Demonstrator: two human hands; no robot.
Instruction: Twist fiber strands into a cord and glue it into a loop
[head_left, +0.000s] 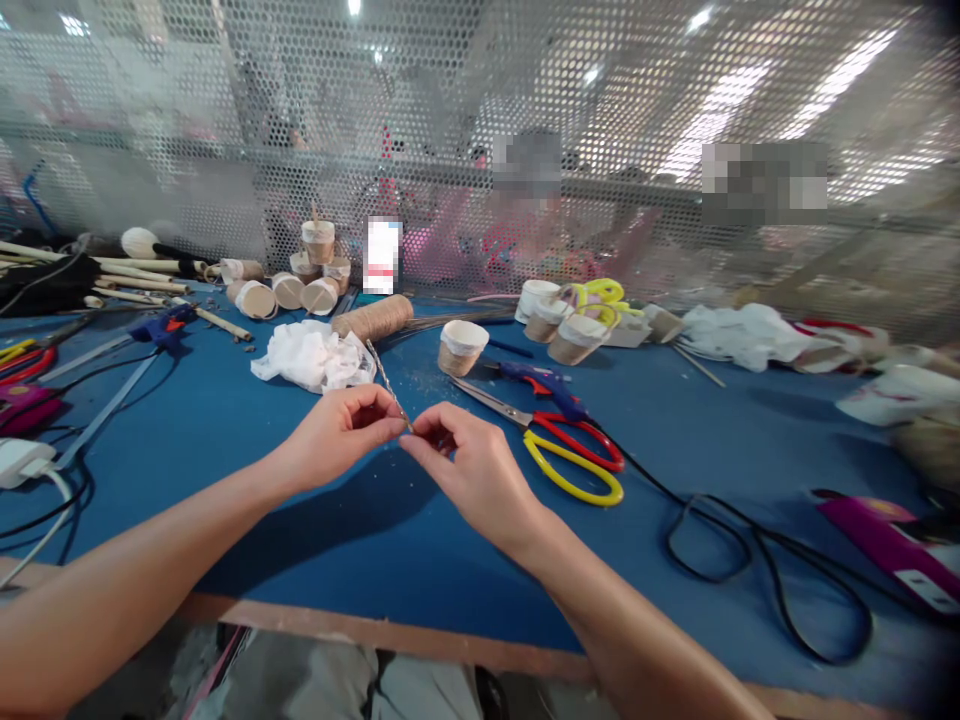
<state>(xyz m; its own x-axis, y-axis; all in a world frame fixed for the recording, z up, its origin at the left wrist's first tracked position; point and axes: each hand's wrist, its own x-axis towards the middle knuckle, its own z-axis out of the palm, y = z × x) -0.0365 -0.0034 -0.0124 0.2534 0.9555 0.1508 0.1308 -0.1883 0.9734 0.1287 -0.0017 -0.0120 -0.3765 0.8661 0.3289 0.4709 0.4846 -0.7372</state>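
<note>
My left hand (pixel 341 435) and my right hand (pixel 469 465) meet above the blue table (pixel 300 520), both with fingers pinched on a thin twine-wrapped stick (pixel 384 380) that slants up and to the left from between the fingertips. Just behind the stick lie a wad of white tissue (pixel 311 357) and a spool of brown twine (pixel 373 317). A small twine-wrapped cup (pixel 461 347) stands behind my right hand. Red-and-yellow scissors (pixel 559 450) lie right of that hand.
Several more small cups (pixel 289 285) are stacked at the back left and others (pixel 562 325) at the back centre. A blue glue gun (pixel 540 380) with a black cord (pixel 765 560) lies right; a purple tool (pixel 892 545) sits far right. A perforated screen (pixel 480 130) closes the back, with people behind it.
</note>
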